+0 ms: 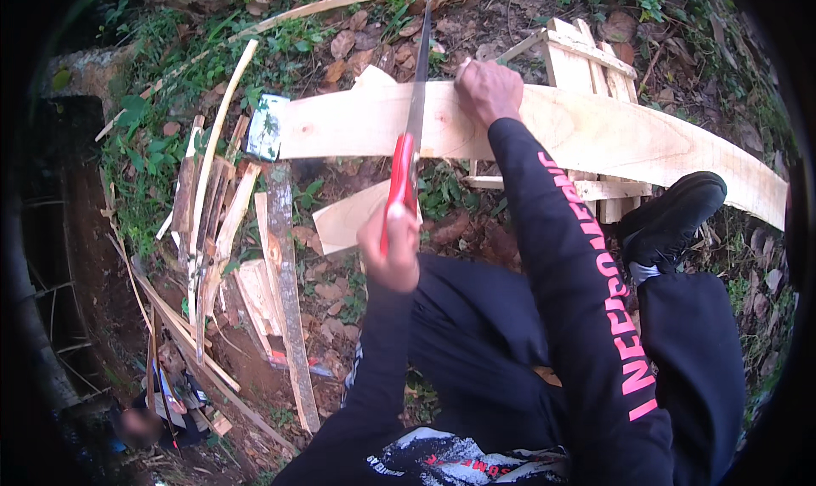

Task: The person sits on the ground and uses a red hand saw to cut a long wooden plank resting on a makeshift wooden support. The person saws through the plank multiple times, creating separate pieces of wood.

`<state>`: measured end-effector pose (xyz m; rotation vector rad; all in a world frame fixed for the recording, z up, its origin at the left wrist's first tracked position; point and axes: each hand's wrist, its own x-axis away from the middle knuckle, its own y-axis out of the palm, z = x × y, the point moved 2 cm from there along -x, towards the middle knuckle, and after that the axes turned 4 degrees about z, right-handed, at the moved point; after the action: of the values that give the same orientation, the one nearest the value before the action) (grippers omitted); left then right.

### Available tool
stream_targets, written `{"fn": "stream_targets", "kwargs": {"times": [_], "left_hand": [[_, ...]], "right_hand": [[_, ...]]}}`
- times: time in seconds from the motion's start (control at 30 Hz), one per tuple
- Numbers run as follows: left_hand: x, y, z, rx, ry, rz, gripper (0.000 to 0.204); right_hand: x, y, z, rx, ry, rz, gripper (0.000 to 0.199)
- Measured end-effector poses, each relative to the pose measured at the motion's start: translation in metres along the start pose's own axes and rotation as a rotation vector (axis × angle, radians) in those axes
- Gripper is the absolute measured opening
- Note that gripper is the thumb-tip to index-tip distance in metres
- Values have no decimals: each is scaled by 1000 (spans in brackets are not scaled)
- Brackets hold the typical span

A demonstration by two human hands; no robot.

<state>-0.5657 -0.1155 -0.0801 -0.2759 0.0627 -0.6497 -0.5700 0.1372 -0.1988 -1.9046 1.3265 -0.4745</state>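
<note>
My left hand [393, 246] is closed around the red handle of a hand saw [400, 167]. The saw's long, narrow blade points away from me and crosses a wide pale wooden plank [629, 133], left of my other hand. At the plank's far edge, my right hand [490, 90] is closed in a fist, its fingers curled at the edge and partly hidden. The plank lies left to right before me, its left end on a white and blue block-like object [267, 127]. A short pale board [353, 218] lies under the saw handle.
Nailed wooden slats [591, 61] support the plank on the right, near my black shoe [676, 214]. Sticks and offcuts [223, 222] lie left, beside a bark-edged strip [285, 290]. Another person [161, 409] is at the lower left, near a dark pit [59, 231]. Leaves cover the ground.
</note>
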Motion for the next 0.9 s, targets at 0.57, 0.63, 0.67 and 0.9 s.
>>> {"fn": "stream_targets", "kwargs": {"times": [0.57,0.63,0.67,0.9], "left_hand": [[49,-21,-8,198,-11,41,36],[90,-45,13,258,-30,45,36],[84,-45,10,244,-42,39,36],[-71,4,6,236,-96,36,38]], "right_hand": [[-17,7,18,35,22,-1,46],[-15,12,13,13,-13,31,47],[-11,12,11,9,-19,39,47],[-1,5,-25,38,-38,-60,48]]}}
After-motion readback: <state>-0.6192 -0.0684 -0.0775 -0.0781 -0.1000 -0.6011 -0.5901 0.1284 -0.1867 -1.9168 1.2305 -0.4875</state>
